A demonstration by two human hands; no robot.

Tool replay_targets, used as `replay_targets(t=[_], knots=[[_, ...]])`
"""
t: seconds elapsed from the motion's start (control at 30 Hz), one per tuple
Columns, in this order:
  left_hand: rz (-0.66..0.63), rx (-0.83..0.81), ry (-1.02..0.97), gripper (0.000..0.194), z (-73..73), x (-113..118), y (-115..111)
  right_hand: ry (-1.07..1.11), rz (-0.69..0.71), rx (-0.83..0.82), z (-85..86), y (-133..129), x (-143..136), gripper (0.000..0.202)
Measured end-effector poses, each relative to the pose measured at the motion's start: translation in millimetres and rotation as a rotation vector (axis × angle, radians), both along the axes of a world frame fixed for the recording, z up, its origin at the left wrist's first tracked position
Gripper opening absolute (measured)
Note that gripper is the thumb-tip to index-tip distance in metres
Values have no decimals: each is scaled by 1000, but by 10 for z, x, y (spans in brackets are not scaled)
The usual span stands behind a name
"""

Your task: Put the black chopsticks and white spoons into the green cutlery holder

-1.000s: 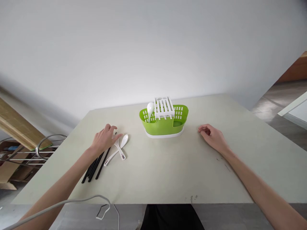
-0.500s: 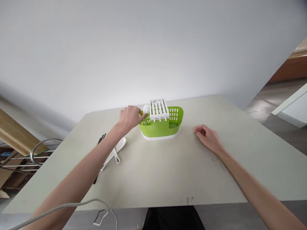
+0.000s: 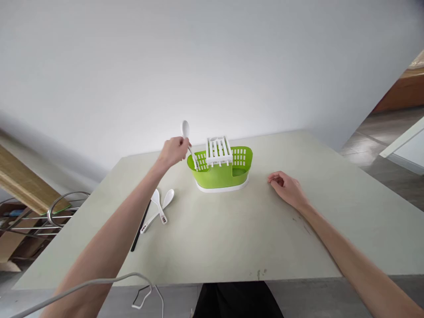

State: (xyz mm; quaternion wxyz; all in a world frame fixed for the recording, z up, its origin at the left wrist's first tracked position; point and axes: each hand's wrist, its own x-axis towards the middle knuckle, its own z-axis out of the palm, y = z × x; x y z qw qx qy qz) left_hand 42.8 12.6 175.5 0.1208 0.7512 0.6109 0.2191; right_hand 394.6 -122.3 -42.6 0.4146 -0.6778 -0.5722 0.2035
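My left hand point(image 3: 174, 151) is closed round the middle of a white spoon point(image 3: 185, 129). The spoon's bowl points up, and its handle end reaches down inside the left part of a green basket point(image 3: 217, 177). A white slatted rack point(image 3: 219, 151) with small hooks sits over the basket's middle, and a white base shows beneath. My right hand point(image 3: 286, 187) rests on the table to the right of the basket, fingers curled; whether anything is inside them is hidden. Left of the basket lie two crossed white spoons point(image 3: 160, 207) and a black chopstick point(image 3: 141, 227), partly behind my left forearm.
The pale table point(image 3: 238, 238) stands against a white wall point(image 3: 212, 70). A grey cable point(image 3: 99, 281) crosses in front of my left forearm at the lower left. Beyond the table's left edge are a metal rack point(image 3: 54, 214) and a wooden board point(image 3: 29, 179).
My left hand has moved up and left with the spoon, raising its bowl from beside the slatted rack to above the basket's rim. The right hand stays where it was.
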Motion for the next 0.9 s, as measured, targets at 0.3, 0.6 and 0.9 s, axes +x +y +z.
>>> replay_targets(t=[0.3, 0.6, 0.9], knots=[[-74, -124, 248, 51, -22, -854, -411, 19, 5, -8, -11, 7, -3, 20], [-108, -472, 482, 54, -798, -988, -942, 26, -13, -7, -1, -2, -3, 22], [-64, -477, 631, 56, -814, -947, -1062, -11, -10, 3, -7, -7, -2, 22]])
